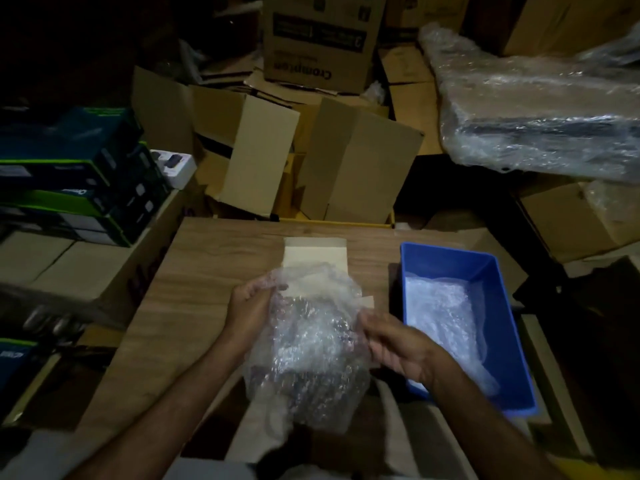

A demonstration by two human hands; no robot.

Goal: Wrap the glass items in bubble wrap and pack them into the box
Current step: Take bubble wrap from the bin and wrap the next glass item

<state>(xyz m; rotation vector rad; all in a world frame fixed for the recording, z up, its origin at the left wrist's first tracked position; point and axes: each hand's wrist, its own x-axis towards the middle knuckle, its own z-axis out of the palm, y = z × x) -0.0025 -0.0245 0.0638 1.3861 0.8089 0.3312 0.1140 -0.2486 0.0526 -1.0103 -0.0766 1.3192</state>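
At frame centre, the left hand (pixel 251 301) is pinching the bubble wrap (pixel 311 344) around a dark item, the right hand (pixel 398 344) pressing half-open against it. Wrapping looks unfinished; the box (pixel 313 252) behind is waiting, unpacked.
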